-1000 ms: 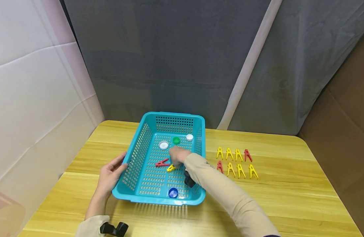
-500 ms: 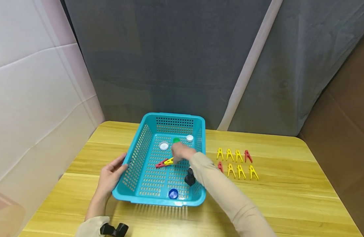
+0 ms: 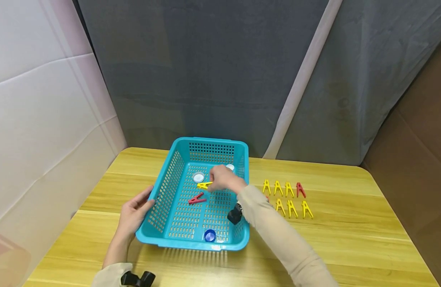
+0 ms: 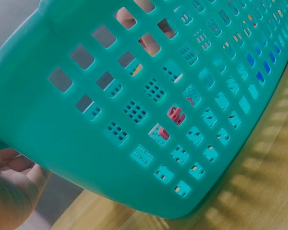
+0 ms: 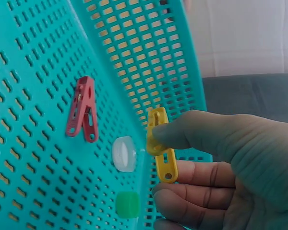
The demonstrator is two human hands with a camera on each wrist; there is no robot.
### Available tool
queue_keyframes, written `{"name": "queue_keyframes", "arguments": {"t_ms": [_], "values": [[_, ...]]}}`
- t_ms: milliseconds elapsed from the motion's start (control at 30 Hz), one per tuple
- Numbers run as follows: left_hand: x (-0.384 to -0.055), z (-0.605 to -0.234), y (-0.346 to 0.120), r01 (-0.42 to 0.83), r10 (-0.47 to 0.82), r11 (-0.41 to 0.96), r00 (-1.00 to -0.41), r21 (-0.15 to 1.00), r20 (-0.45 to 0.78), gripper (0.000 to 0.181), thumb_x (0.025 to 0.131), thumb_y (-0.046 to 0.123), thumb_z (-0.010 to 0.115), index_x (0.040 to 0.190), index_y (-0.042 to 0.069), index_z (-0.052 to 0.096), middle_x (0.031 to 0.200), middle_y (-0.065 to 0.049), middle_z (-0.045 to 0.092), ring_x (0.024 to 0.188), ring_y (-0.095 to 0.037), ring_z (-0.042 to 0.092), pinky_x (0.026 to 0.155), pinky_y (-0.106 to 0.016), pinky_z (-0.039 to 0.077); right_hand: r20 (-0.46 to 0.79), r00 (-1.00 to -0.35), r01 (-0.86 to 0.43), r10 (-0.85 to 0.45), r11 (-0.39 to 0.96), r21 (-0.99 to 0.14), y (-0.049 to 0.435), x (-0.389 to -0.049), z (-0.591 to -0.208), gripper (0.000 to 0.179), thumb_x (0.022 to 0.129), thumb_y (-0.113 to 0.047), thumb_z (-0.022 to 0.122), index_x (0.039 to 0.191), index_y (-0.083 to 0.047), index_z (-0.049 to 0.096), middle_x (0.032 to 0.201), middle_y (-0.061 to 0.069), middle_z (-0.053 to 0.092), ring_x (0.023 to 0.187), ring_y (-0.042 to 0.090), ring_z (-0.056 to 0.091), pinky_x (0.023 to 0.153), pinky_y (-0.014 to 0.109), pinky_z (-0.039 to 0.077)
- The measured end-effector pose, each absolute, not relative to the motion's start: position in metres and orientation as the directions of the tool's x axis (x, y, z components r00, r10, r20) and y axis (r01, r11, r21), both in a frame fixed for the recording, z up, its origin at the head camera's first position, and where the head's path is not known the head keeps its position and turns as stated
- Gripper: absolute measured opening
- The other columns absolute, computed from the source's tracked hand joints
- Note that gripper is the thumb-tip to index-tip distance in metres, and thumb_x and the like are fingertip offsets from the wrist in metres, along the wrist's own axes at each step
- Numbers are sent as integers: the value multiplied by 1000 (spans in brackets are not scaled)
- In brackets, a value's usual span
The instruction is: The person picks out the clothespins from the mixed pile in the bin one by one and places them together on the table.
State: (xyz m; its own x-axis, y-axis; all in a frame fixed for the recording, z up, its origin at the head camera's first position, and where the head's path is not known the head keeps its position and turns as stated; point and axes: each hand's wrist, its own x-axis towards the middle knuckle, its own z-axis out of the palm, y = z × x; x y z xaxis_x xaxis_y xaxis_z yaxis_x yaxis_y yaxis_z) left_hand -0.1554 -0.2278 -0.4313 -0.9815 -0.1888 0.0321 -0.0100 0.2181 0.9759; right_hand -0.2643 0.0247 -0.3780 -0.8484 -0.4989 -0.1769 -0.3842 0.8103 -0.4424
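My right hand [image 3: 225, 178] is over the inside of a turquoise plastic basket [image 3: 193, 242], pinching a yellow clothespin [image 5: 158, 139] between thumb and fingers. Below it on the basket floor lie a red clothespin [image 3: 196, 199], a clear-white bottle cap [image 5: 124, 154] and a green cap [image 5: 127, 205]; the hand covers the green one in the head view. A white cap [image 3: 230, 167] shows partly behind the hand, and a blue cap [image 3: 210, 235] sits at the near end. With thumb over the left rim, my left hand [image 3: 136, 209] grips the basket, which leans up on that side.
Right of the basket, two rows of clothespins lie on the wooden table [image 3: 349, 223], mostly yellow ones [image 3: 292, 208] with a red one [image 3: 301, 190] at the far row's end. A grey curtain [image 3: 206, 79] hangs behind the table; a white sheet [image 3: 52, 111] is at left.
The right hand has lifted the yellow clothespin from beside the red one and moved it up and away toward the basket's far end. The left hand stays on the rim.
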Motion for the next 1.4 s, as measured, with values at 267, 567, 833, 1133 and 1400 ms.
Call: {"name": "queue_keyframes", "arguments": {"t_ms": [267, 567, 833, 1133, 1400], "values": [[-155, -432, -228, 4, -187, 206, -981, 979, 43, 44, 91, 3, 58, 133, -6, 47, 114, 5, 58, 87, 10, 56, 72, -13, 50, -91, -875, -378, -475, 789, -485, 35, -261, -367, 27, 77, -18, 75, 65, -10, 52, 62, -2, 43, 57, 12, 39, 50, 22, 30], [-155, -431, -228, 7, -180, 213, -983, 977, 46, 44, 92, 3, 57, 133, -6, 47, 117, -2, 58, 87, 10, 56, 71, -13, 50, 30, -890, -410, -455, 771, -487, 50, -255, -359, 27, 76, -22, 77, 69, -8, 55, 62, -3, 46, 60, 12, 43, 52, 20, 32], [-155, -432, -228, 0, -179, 223, -983, 975, 41, 43, 92, 3, 56, 133, -6, 47, 120, -6, 58, 87, 9, 56, 71, -13, 50, 89, -914, -380, -395, 761, -525, 69, -243, -352, 29, 76, -21, 77, 66, -8, 53, 57, -2, 42, 51, 11, 39, 48, 21, 31], [-156, -432, -228, -1, -177, 221, -983, 975, 39, 43, 92, 2, 56, 134, -5, 47, 126, -16, 52, 88, 9, 55, 72, -13, 50, 119, -943, -326, -311, 787, -523, 94, -227, -344, 31, 77, -25, 77, 67, -8, 52, 55, -2, 44, 50, 11, 40, 46, 21, 31], [-156, -432, -229, -12, -186, 194, -982, 981, 25, 44, 92, 3, 57, 134, -5, 47, 110, 13, 58, 88, 10, 56, 72, -13, 50, 121, -963, -266, -242, 769, -581, 123, -212, -346, 32, 76, -24, 78, 70, -4, 54, 53, -1, 38, 44, 13, 37, 42, 22, 29]]}}
